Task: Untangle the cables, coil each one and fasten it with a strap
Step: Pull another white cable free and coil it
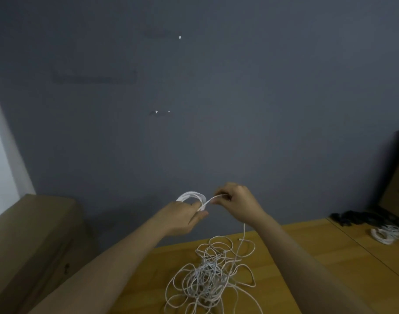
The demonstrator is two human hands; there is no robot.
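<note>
Both my hands are raised above the wooden worktop (330, 257), in front of the grey wall (194, 109).

My left hand (182, 217) grips a small coil of thin white cable (190, 196). The loops stick up above my knuckles, and my left fingers (199, 215) are curled round the lower side of the bundle. Thumb detail is blurred, can't tell how it sits.

My right hand (237, 198) pinches the free run of the same white cable (213, 198) between thumb and curled fingers. That run goes taut from the pinch across to the coil at my left fingers, so the two hands are close, joined by a short stretch of cable.

From under my right hand the cable drops straight down (244, 232) to the worktop and into a loose tangled heap of thin white cables (207, 275), lying directly below and between my forearms. Loops spread out on all sides of the heap; which strand is which can't be told.

Far right on the worktop: a small bundle of coiled white cable (385, 234), well apart from the heap. Just behind it, a pile of black items (357, 217), too dark to identify. A brown cardboard box (396, 184) leans at the right edge. Another large brown cardboard box (30, 234) sits to the left, beside the worktop.
</note>
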